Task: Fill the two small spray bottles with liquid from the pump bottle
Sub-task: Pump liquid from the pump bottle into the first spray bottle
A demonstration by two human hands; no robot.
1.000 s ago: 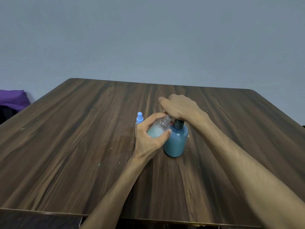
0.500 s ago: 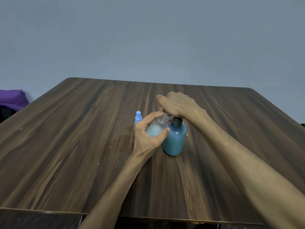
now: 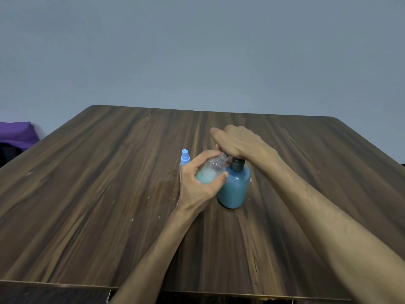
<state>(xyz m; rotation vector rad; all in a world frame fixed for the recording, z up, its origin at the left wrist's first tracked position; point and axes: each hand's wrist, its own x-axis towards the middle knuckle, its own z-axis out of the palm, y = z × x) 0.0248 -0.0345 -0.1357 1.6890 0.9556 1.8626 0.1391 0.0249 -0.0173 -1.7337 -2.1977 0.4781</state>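
Head view gives us the dark wooden worktop (image 3: 87, 216) nearest, both our forearms reaching across it. Our left hand (image 3: 198, 183) has its fingers (image 3: 219, 179) curled around a clear spray bottle (image 3: 211, 171), uncapped, tilted and partly filled with pale blue liquid. Touching it on the right stands the blue pump bottle (image 3: 235, 187); our right hand (image 3: 237, 142) rests over its pump head, fingers bent down. Just behind our left hand stands the second spray bottle (image 3: 184, 159), blue-capped. Farthest left lies purple cloth (image 3: 15, 133).
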